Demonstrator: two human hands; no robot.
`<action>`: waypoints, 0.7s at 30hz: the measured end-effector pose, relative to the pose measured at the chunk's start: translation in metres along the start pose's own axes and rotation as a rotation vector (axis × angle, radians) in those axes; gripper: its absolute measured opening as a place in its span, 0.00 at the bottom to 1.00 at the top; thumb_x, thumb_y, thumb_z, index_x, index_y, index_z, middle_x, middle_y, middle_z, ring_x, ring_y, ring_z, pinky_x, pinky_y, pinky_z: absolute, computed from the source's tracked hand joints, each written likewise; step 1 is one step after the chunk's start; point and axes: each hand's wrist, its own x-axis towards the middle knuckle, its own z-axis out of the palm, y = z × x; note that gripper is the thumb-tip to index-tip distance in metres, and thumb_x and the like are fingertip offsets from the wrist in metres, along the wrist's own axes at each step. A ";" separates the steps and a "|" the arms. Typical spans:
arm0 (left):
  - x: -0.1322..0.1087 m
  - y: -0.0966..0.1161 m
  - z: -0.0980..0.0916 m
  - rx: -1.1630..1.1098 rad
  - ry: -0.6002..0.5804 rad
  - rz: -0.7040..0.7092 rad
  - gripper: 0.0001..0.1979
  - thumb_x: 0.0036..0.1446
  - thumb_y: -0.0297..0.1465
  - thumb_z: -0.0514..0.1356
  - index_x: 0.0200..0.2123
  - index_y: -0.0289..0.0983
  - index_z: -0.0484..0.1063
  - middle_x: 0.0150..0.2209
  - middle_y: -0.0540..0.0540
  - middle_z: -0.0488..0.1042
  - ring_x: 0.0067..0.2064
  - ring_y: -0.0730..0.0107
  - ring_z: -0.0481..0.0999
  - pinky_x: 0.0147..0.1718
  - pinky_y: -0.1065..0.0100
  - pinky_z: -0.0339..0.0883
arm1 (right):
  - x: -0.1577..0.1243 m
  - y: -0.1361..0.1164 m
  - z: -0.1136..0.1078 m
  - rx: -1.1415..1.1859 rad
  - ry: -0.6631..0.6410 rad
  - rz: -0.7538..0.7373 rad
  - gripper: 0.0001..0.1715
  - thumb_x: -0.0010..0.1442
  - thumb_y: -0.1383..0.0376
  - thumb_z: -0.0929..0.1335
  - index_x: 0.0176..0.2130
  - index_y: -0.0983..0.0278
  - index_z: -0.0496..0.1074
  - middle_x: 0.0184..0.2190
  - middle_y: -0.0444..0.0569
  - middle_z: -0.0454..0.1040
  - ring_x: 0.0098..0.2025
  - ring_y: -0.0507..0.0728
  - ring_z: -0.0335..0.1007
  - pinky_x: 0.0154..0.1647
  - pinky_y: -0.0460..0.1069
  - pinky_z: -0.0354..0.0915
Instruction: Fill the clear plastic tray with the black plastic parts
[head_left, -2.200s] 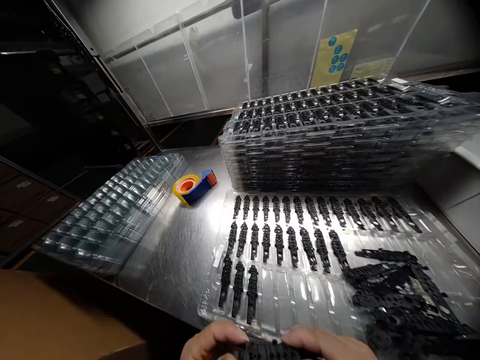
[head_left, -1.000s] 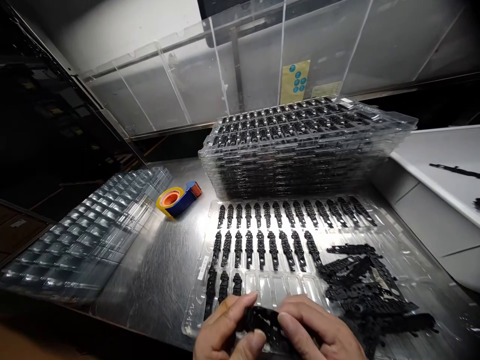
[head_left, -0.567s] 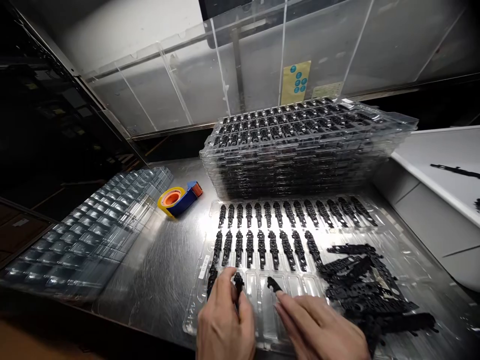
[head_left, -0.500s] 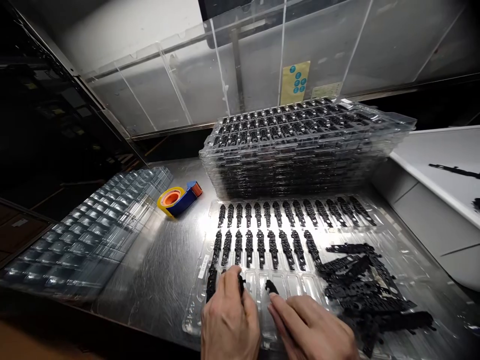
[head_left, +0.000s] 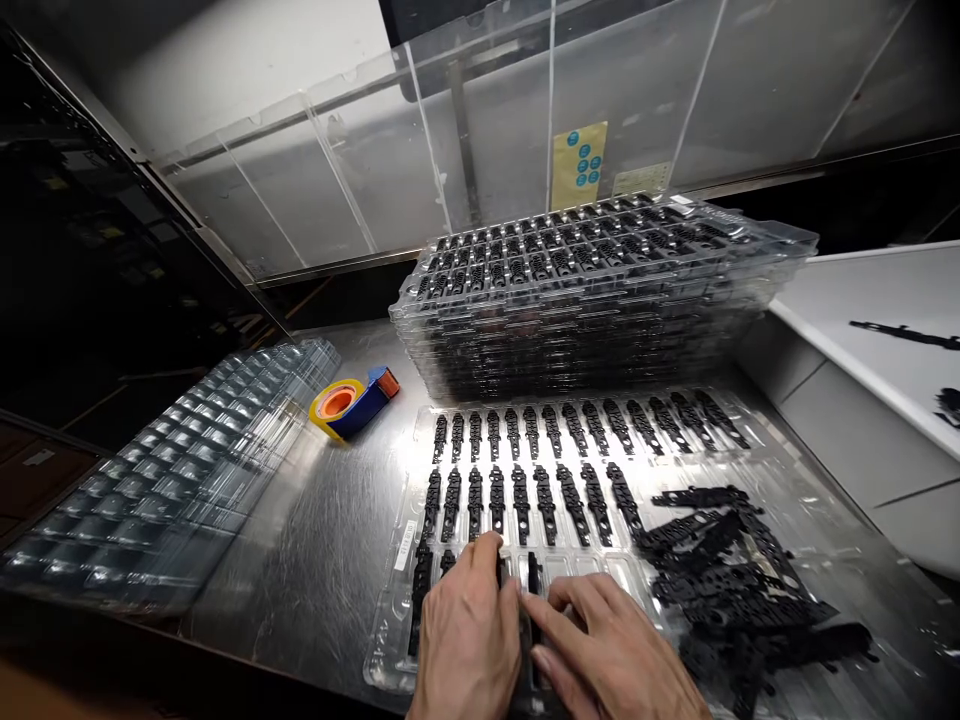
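In the front row of the clear plastic tray [head_left: 388,620], my left hand [head_left: 469,635] is closed, thumb and index finger around a black plastic part that is mostly hidden. Just to its right, my right hand [head_left: 611,640] pinches another slim black plastic part [head_left: 534,575], which stands upright over a tray slot. Further black parts [head_left: 520,505] lie side by side in the two rows behind. A loose heap of the same parts [head_left: 735,580] rests on the tray's right side, close to my right hand.
Behind the tray rises a tall stack of filled clear trays [head_left: 585,330]. A blue tape dispenser with yellow tape [head_left: 352,405] sits on the metal table [head_left: 300,560]. Stacked clear trays [head_left: 172,470] stand at the left. On the right, a white surface [head_left: 892,290] holds more black parts.
Both hands have shifted; my left hand moved slightly right along the front row. The part in my right hand went from slanted to upright, nearer my left hand. The view turned slightly.
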 end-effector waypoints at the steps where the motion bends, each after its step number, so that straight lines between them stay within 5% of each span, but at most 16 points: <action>1: -0.002 -0.004 0.001 -0.029 -0.006 0.022 0.16 0.60 0.24 0.48 0.50 0.36 0.64 0.39 0.42 0.74 0.40 0.60 0.76 0.38 0.63 0.68 | 0.000 0.001 0.000 -0.013 0.029 -0.002 0.13 0.60 0.66 0.64 0.46 0.59 0.70 0.38 0.48 0.72 0.37 0.57 0.66 0.35 0.49 0.67; 11: -0.009 -0.011 0.013 0.109 0.124 0.117 0.16 0.56 0.19 0.46 0.39 0.38 0.70 0.35 0.44 0.69 0.38 0.61 0.69 0.36 0.62 0.67 | 0.006 0.002 0.000 -0.018 0.173 -0.084 0.09 0.61 0.69 0.62 0.38 0.62 0.71 0.41 0.47 0.76 0.41 0.59 0.66 0.37 0.50 0.65; 21: -0.015 -0.021 0.015 0.001 0.206 0.209 0.15 0.56 0.21 0.49 0.42 0.38 0.70 0.39 0.42 0.70 0.40 0.59 0.68 0.38 0.59 0.67 | 0.003 0.002 0.010 -0.101 0.220 -0.104 0.11 0.61 0.68 0.62 0.41 0.60 0.73 0.46 0.46 0.75 0.51 0.61 0.65 0.46 0.53 0.61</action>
